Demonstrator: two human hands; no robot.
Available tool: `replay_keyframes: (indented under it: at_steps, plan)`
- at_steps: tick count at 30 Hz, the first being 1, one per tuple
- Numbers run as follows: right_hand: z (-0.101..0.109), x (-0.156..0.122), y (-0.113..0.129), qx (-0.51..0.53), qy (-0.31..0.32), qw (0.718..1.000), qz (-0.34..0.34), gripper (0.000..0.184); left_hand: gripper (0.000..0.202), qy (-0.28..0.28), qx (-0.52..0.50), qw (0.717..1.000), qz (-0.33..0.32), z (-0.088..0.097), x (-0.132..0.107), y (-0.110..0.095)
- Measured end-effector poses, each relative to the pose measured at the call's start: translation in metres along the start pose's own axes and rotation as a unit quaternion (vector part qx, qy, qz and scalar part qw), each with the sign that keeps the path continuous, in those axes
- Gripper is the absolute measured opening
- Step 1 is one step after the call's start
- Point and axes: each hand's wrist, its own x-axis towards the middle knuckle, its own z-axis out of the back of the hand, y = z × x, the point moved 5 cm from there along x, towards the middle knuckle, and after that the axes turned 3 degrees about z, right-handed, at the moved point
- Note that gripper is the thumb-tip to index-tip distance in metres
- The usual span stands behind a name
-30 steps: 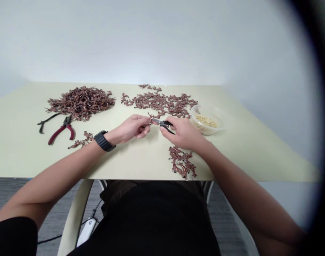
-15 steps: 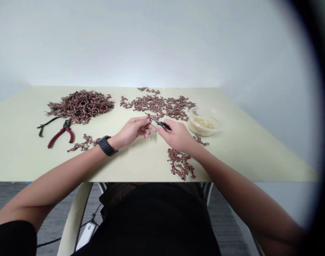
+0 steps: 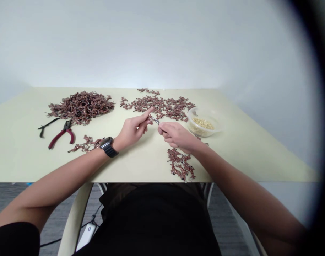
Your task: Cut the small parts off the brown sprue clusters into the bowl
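Observation:
My left hand (image 3: 133,131), with a dark watch on the wrist, is closed on a small reddish-brown figure-like piece (image 3: 151,118), mostly hidden by the fingers. The index finger stretches out past it. My right hand (image 3: 179,136) wraps around a pair of small pliers (image 3: 155,121); their silver jaws point up-left and touch or nearly touch the piece, while the dark handles are largely covered. Beyond both hands, many similar brown pieces (image 3: 149,104) lie spread out. A smaller group of brown pieces (image 3: 179,165) is below my right hand.
A big heap of brown pieces (image 3: 81,106) stands at the left. Red-handled pliers (image 3: 61,134) and a black-handled tool (image 3: 49,124) lie before it. Some brown pieces (image 3: 86,144) are near my left wrist. A clear bowl (image 3: 218,126) with small gold-coloured bits (image 3: 203,123) stands at the right.
My right hand has rolled over, its fingers now wrapped more fully around the pliers, whose jaws have turned. My left index finger has straightened and points up and right.

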Motion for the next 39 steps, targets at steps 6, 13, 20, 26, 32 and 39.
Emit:
replay_keyframes:
  at_steps: [6,13,20,26,32,39]
  plan:
    - [0.012,0.002,0.006,-0.081,-0.033,0.994,0.068,0.040,0.046,0.029,-0.195,0.978,0.071,0.000,0.008,0.003]
    - [0.033,-0.005,0.022,-0.381,-0.160,0.884,0.218,0.026,0.022,0.111,-0.437,0.863,0.229,-0.010,0.006,0.004]
    - [0.033,-0.006,0.025,-0.413,-0.125,0.869,0.242,0.029,0.017,0.117,-0.448,0.852,0.244,-0.009,0.006,0.001]
    - [0.033,-0.007,0.025,-0.414,-0.122,0.869,0.241,0.028,0.017,0.122,-0.445,0.848,0.262,-0.009,0.005,0.004]
    - [0.034,-0.008,0.026,-0.415,-0.120,0.870,0.238,0.027,0.018,0.127,-0.460,0.839,0.261,-0.008,0.005,0.005]
    - [0.024,-0.007,0.022,-0.357,-0.126,0.899,0.219,0.024,0.040,0.098,-0.411,0.881,0.215,-0.013,0.003,0.000]
